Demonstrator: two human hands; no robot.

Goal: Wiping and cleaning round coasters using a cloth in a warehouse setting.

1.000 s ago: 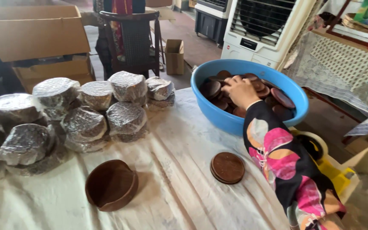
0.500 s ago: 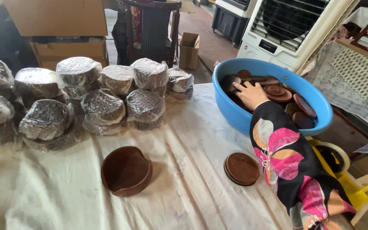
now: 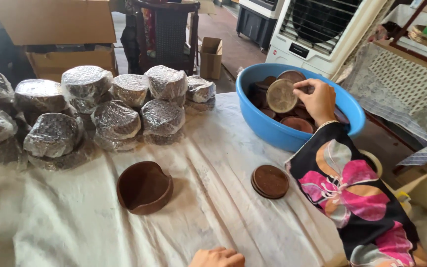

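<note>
- Right hand [image 3: 318, 100], in a flowered sleeve, reaches into the blue basin [image 3: 273, 132] at the table's far right edge; its fingers are closed on the rim of a round brown disc [image 3: 281, 96], held tilted and lifted clear of the others.
- Left hand [image 3: 217, 258] shows only in part at the near edge of the table, resting on the white cloth [image 3: 208, 168]; whether it is spread or curled cannot be told, and it holds nothing that can be seen.
- Hands are well apart, one at the basin, one at the near edge.
- Loose discs [image 3: 296, 122], dark brown, lie heaped in the basin beneath the lifted one; a good number remain there.
- Small stack of discs [image 3: 270, 181] lies flat on the cloth near the right edge, between the basin and the near edge, just beside the sleeve.
- Round brown holder [image 3: 144, 187], open-topped with a notch in its wall, stands near the middle of the table; it looks empty.
- Wrapped bundles [image 3: 117, 118], many, round and sheathed in clear film, are piled along the far left of the table, touching one another.
- Judged from this layout, much wrapping is done, while the basin's contents and the small stack are left unwrapped.
- Beyond the table stand cardboard boxes [image 3: 55, 22], a dark chair [image 3: 166, 34] and a white air cooler [image 3: 317, 29].
</note>
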